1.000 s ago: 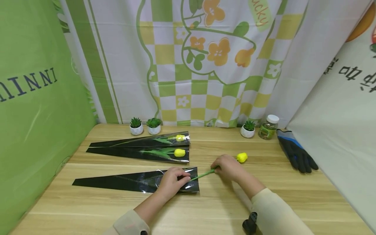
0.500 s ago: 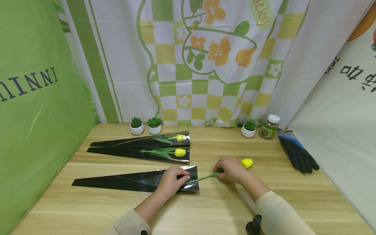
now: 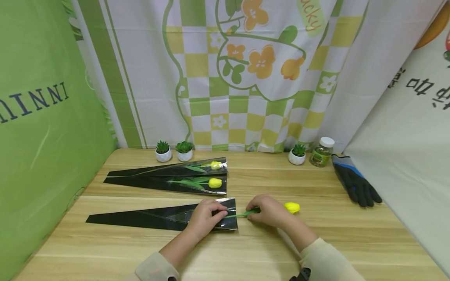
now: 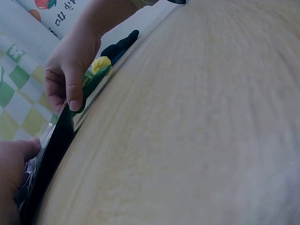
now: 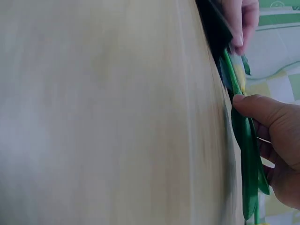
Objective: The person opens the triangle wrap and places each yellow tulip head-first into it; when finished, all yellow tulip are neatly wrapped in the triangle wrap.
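Right hand (image 3: 270,211) fingers pinch the yellow tulip's (image 3: 292,207) thin green stem (image 3: 242,214); left hand (image 3: 205,217) thumb and fingers pinch open the black cellophane sleeve's (image 3: 158,218) mouth, mid-table (image 3: 246,253) toward the near edge. Light, bendy stem (probably artificial); best held near the leaves. The film looks slippery.

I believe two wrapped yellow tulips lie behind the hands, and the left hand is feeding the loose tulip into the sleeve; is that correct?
Not quite: the right hand grips the tulip's stem, while the left hand holds the sleeve's mouth. The head view shows this, and the two wrapped tulips behind.
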Motion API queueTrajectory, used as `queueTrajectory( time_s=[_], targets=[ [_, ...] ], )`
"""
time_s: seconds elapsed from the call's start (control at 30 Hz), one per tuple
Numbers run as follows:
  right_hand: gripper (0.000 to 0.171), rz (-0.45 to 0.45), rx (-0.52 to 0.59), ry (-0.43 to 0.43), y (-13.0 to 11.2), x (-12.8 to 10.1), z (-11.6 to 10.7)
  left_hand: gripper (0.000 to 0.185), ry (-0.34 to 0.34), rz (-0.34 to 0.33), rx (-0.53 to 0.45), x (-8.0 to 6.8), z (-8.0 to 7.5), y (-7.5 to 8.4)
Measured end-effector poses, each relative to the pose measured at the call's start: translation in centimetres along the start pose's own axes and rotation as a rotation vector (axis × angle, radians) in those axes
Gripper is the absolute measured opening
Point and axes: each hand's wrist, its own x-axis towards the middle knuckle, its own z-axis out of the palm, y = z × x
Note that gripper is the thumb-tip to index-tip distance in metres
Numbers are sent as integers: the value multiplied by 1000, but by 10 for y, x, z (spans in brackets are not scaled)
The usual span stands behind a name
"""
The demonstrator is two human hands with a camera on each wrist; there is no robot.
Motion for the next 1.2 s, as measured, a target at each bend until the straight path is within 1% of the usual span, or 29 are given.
queueTrajectory(
  time_s=[0.07, 0.2, 0.33, 0.47, 0.53, 0.67, 0.83, 1.0, 1.07, 1.2],
  targets=[
    [14, 19, 23, -6, -5, 2, 3, 7, -1, 9, 8, 0, 0, -1],
    [13, 23, 58, 4, -11, 6, 7, 7, -5, 18, 15, 1, 1, -2],
    [12, 45, 93, 10, -15, 8, 11, 7, -8, 19, 23, 1, 1, -2],
    [12, 70, 105, -4, -16, 10, 13, 9, -17, 13, 32, 1, 2, -2],
    [15, 74, 109, -12, -16, 10, 13, 9, -20, 12, 34, 1, 2, -2],
    [26, 104, 140, -7, -13, 8, 8, 10, -23, 7, 30, 0, 1, -3],
    [33, 138, 193, 40, -1, -5, -8, 10, -32, -4, 26, 0, 1, -3],
    [35, 208, 295, 80, 19, -26, -27, 10, -41, -18, 22, 0, 1, -3],
    [36, 248, 310, 97, 27, -34, -33, 10, -41, -17, 22, 0, 2, -4],
    [38, 299, 308, 109, 40, -49, -41, 10, -27, 11, 34, 0, 2, -4]
  ],
)
